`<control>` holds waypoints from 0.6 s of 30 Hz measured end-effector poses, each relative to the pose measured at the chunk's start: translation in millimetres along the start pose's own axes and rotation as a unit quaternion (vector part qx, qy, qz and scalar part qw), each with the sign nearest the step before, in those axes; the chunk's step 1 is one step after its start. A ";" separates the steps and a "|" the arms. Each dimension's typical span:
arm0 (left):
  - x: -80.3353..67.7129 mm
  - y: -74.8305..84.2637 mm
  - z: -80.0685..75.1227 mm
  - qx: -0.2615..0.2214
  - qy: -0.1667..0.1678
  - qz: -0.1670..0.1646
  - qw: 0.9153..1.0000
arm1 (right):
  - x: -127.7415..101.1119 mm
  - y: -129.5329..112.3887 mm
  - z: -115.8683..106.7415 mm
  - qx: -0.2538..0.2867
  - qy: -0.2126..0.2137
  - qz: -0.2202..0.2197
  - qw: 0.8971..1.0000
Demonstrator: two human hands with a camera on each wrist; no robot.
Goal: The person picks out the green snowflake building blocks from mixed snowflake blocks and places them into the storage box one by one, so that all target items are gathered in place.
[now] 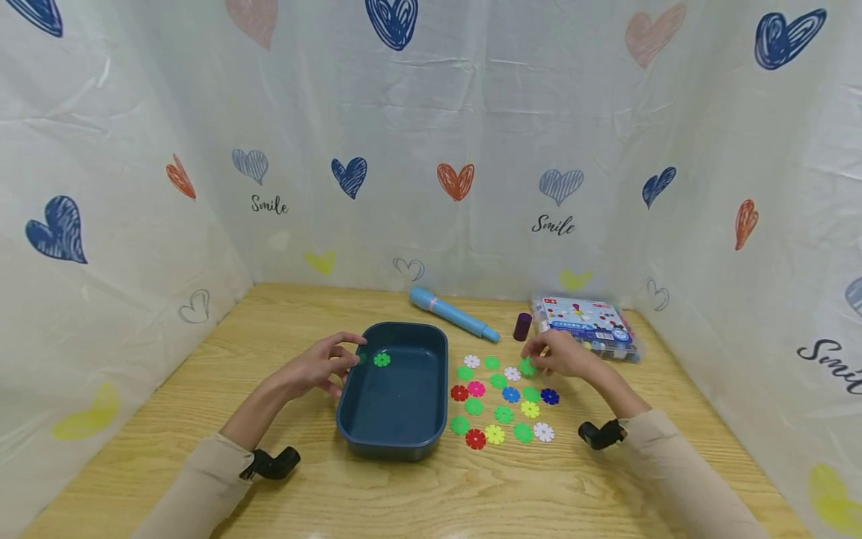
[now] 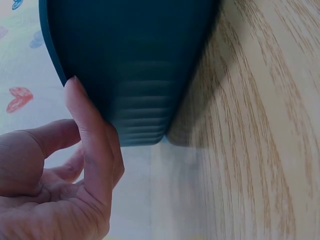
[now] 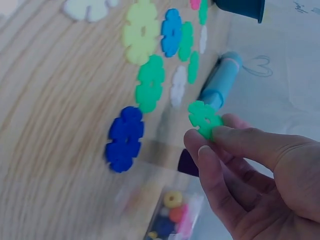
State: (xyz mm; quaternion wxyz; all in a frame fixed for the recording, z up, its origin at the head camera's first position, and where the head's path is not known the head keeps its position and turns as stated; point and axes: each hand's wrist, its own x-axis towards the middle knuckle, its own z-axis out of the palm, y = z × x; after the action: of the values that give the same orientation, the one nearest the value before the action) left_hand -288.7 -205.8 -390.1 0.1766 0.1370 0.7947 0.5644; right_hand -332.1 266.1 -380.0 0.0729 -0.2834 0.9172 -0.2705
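Note:
A dark teal plastic tub (image 1: 393,449) stands in the middle of the table, with green notched discs (image 1: 381,360) inside, near its far left part. My left hand (image 1: 323,367) is at the tub's left side and holds its rim, a fingertip at the edge of the outer wall (image 2: 140,65) in the left wrist view. My right hand (image 1: 557,353) pinches a green notched disc (image 3: 204,119) between thumb and fingers, held up over the far right of the spread of discs. Green, white, red, pink, yellow and blue discs (image 1: 503,414) lie flat right of the tub.
Behind the tub and discs lies a light-blue microphone-shaped tube (image 1: 458,315). A dark purple cylinder (image 1: 522,326) stands just beyond my right hand. At the back right is a clear box of colored pieces (image 1: 592,323). A heart-patterned curtain (image 1: 404,224) surrounds the table.

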 end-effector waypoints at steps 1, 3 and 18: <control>0.1 0.0 0.0 -0.001 0.000 0.000 1.000 | 1.1 -1.5 -0.9 0.001 0.001 0.003 1.000; 0.3 0.0 0.0 -0.001 0.000 0.000 1.000 | 3.7 -4.2 -3.1 0.002 0.004 0.006 1.000; 6.3 -8.3 2.4 -0.055 0.015 -0.033 0.998 | 28.2 -47.6 -16.5 -0.009 0.007 -0.018 1.000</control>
State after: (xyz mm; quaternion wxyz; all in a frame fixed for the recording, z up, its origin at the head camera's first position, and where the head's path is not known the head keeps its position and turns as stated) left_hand -293.5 -203.8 -399.4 0.1903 0.0920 0.7689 0.6034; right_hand -337.3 224.8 -339.9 0.0593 -0.2987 0.9147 -0.2658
